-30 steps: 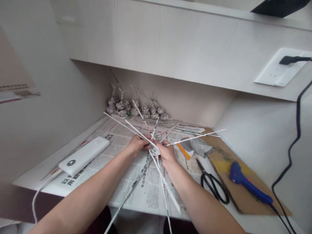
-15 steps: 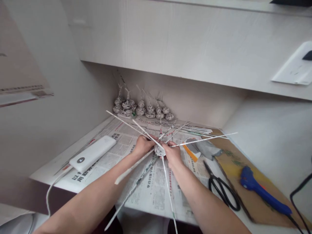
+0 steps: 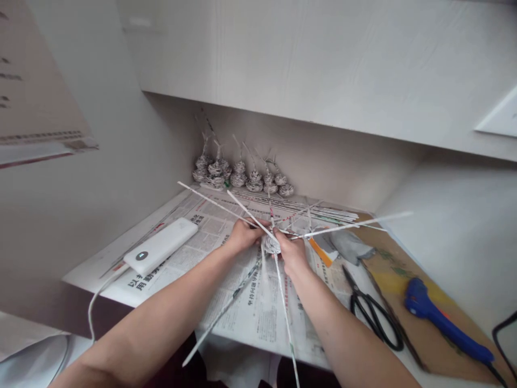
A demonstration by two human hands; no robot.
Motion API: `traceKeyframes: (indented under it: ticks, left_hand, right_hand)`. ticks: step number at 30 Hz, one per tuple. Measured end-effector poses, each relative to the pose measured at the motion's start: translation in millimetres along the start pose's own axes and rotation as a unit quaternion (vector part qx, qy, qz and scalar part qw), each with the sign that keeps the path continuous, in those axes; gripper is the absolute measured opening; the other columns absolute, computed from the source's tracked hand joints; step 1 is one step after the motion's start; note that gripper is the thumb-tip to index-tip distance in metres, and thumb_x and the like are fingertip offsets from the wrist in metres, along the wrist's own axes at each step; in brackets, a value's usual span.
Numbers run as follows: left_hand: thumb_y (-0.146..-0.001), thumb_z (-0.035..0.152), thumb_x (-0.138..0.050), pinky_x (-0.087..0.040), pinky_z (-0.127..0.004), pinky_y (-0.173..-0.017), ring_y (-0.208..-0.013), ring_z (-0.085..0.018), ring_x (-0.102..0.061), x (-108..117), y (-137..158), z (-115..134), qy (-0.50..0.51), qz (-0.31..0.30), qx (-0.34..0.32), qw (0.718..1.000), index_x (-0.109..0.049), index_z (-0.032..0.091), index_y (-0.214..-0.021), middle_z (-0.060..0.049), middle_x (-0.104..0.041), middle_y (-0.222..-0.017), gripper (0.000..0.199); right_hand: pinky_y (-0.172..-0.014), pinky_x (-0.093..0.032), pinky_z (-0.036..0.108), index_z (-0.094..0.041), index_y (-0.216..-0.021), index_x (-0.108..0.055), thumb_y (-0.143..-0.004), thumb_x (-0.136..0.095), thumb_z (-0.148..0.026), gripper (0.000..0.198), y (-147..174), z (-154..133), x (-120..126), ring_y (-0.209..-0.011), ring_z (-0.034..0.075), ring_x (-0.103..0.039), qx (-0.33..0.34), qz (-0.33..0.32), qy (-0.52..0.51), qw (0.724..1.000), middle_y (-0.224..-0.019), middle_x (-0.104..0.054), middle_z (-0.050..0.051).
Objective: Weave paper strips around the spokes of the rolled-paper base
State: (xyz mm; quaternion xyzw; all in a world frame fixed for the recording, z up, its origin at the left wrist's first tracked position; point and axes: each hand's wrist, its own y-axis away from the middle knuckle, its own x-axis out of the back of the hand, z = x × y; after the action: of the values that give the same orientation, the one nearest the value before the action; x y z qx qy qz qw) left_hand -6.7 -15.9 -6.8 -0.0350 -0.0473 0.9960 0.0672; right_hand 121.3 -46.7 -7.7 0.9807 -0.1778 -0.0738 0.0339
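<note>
A small round woven piece of rolled newspaper [image 3: 272, 246] is held between my two hands above the newspaper-covered table. Rolled paper sticks spread out from it on all sides, like a star. My left hand [image 3: 245, 235] is closed at its left rear side, fingers pinching the sticks there. My right hand [image 3: 291, 251] grips the right side of the weaving, thumb laid over its upper edge. One paper stick [image 3: 264, 267] hangs blurred in front of the piece. A patterned paper stick [image 3: 238, 293] points toward me at lower left. The fingertips behind the weaving are partly hidden.
Several gourd-shaped paper weavings [image 3: 239, 175] stand along the back wall by a bundle of paper sticks [image 3: 323, 209]. A white power bank [image 3: 161, 245] with a cable lies left. Black scissors [image 3: 375, 312], a grey cloth-like piece [image 3: 349, 245] and a blue glue gun [image 3: 444, 323] lie right.
The stick that lay across my left forearm has swung right and now hangs blurred before the weaving. My hands keep their grip. The whole view has shifted slightly.
</note>
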Motion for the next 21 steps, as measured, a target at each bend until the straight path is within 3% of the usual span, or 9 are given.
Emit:
traceKeyframes:
  ticks: [4, 7, 13, 21]
  left_hand:
    - [-0.056, 0.029, -0.082, -0.035, -0.019, -0.041, -0.041, -0.007, -0.045, -1.5, -1.3, -0.7, 0.091, -0.003, 0.074, 0.993, -0.073, 0.013, -0.101, 0.000, -0.063, -0.056, 0.049]
    - [-0.054, 0.031, -0.084, -0.034, -0.018, -0.040, -0.043, -0.006, -0.047, -2.9, -1.3, -1.1, 0.119, 0.001, 0.109, 0.987, -0.073, 0.012, -0.100, -0.002, -0.065, -0.061, 0.051]
    - [-0.048, 0.028, -0.087, -0.030, -0.018, -0.040, -0.046, -0.007, -0.050, -3.3, -2.4, -2.2, 0.145, -0.007, 0.099, 0.984, -0.073, 0.009, -0.098, -0.005, -0.069, -0.067, 0.055]
    - [-0.050, 0.025, -0.084, -0.032, -0.020, -0.045, -0.047, -0.006, -0.047, -3.6, -3.7, -3.9, 0.160, -0.037, 0.063, 0.984, -0.074, 0.011, -0.096, -0.003, -0.069, -0.067, 0.049]
  right_hand:
    - [-0.028, -0.038, 0.022, -0.016, -0.074, -0.063, -0.064, -0.074, -0.041, 0.030, -0.9, 0.9, 2.0, -0.036, 0.011, -0.049, 0.017, -0.017, 0.010, 1.000, -0.049, -0.056, -0.003]
    - [-0.029, -0.037, 0.021, -0.015, -0.079, -0.064, -0.065, -0.072, -0.042, 0.031, 0.1, 0.1, 2.8, -0.036, 0.011, -0.048, 0.023, -0.015, 0.029, 0.999, -0.051, -0.057, -0.002]
    - [-0.030, -0.039, 0.022, -0.016, -0.081, -0.066, -0.065, -0.072, -0.046, 0.034, -2.4, 4.2, 4.7, -0.039, 0.013, -0.052, 0.033, -0.028, 0.053, 0.998, -0.056, -0.062, -0.001]
    - [-0.028, -0.042, 0.024, -0.019, -0.061, -0.054, -0.059, -0.077, -0.056, 0.043, -1.3, 2.8, 2.2, -0.034, 0.013, -0.049, 0.003, -0.002, 0.066, 0.998, -0.042, -0.053, -0.004]
